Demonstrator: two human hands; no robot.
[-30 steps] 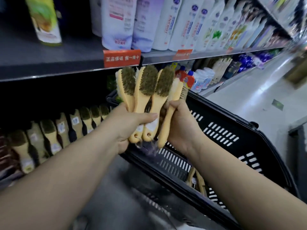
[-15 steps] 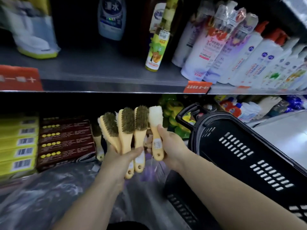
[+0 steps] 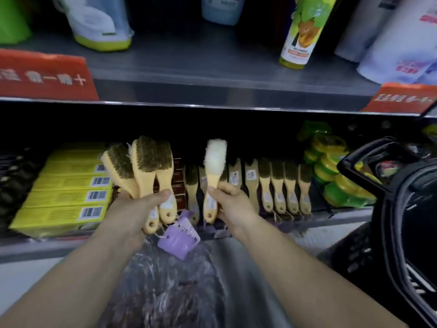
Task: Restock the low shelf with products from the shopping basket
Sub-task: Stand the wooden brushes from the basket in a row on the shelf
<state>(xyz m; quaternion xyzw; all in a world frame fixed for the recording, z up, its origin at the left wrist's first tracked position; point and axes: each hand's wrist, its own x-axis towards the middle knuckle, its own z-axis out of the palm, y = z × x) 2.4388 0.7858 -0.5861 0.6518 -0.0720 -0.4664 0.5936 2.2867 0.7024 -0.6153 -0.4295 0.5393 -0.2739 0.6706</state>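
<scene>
A row of wooden-handled dark-bristled brushes (image 3: 277,185) already stands on the low grey metal shelf (image 3: 331,222), yet restocking looks unfinished. My left hand (image 3: 134,211) grips three matching brushes (image 3: 145,171) by their handles. My right hand (image 3: 233,202) pinches a white fluffy-headed wooden brush (image 3: 215,159) upright before that row, near the black plastic shopping basket (image 3: 387,233).
</scene>
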